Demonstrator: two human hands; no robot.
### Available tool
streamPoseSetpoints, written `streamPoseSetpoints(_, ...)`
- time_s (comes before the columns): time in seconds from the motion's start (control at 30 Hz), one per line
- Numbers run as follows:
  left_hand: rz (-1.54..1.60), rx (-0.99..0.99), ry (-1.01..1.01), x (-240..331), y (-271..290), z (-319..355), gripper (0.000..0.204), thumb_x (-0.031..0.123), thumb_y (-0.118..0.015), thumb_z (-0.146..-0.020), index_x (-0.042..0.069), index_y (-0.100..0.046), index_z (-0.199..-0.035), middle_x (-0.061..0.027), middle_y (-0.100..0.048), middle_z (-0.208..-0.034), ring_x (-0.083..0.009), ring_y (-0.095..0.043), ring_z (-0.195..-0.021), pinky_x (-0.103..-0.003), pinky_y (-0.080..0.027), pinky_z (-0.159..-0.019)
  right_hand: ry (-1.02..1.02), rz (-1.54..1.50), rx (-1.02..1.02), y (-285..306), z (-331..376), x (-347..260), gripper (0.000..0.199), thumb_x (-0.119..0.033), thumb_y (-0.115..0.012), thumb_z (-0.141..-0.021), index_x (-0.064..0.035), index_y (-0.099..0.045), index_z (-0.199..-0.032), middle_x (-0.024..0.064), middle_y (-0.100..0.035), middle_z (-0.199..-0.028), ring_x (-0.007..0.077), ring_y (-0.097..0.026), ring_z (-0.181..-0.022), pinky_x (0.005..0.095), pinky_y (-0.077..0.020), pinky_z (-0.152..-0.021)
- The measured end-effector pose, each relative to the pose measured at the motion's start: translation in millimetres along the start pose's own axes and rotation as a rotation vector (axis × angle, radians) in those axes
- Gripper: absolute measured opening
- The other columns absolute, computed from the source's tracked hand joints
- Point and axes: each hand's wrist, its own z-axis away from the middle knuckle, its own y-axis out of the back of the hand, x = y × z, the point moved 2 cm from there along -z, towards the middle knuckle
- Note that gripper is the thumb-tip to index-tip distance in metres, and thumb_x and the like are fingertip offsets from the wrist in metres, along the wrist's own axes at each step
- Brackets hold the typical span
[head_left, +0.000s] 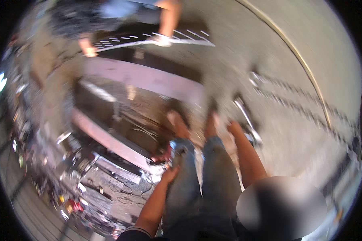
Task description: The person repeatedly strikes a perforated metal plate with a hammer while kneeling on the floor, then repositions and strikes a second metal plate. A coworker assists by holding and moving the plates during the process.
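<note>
The view is smeared by motion. My left hand (171, 174) is low beside my left knee, next to a whitish, blurred object (153, 169) at the near end of a reddish metal beam (112, 141). Whether the fingers hold that object is not clear. My right hand (234, 127) hangs low outside my right leg, its fingers blurred. Just right of it on the floor lies a long silvery metal tool (247, 116), its kind hard to make out. I cannot tell if the hand touches it.
A wide pinkish beam (145, 78) lies beyond my feet. Past it, another person's hands (163, 39) are on a pale slatted metal strip (128, 44). A chain (297, 108) and a cable (289, 44) run along the right. Scrap and tools (84, 193) crowd the left.
</note>
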Motion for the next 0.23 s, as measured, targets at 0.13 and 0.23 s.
streamPoseSetpoints(0.13, 0.035, 0.112, -0.173, -34.9, 3.0, -22.0, 0.089, 0.073, -0.049, -0.088, -0.004, -0.060, -0.131, -0.0275, -0.067, -0.121, -0.0383, -0.064, -0.118, -0.045, -0.048, -0.100, 0.298, -0.092, 0.168, -28.0, 9.1, -62.7, 0.041, -0.033, -0.059, -0.091, -0.0038, -0.068, -0.118, 0.0281, -0.068, -0.111, 0.0441, -0.066, -0.103, 0.0487, -0.0518, -0.091)
streamPoseSetpoints(0.23, 0.031, 0.038, -0.186, -68.3, -7.1, -32.2, 0.088, 0.078, -0.046, -0.088, 0.002, -0.066, -0.127, -0.0235, -0.068, -0.123, -0.0368, -0.065, -0.115, -0.042, -0.049, -0.099, 0.437, 0.014, 0.071, -55.1, 17.1, -113.1, 0.047, -0.040, -0.059, -0.091, -0.0075, -0.064, -0.125, 0.0241, -0.064, -0.122, 0.0408, -0.061, -0.113, 0.0481, -0.0489, -0.097)
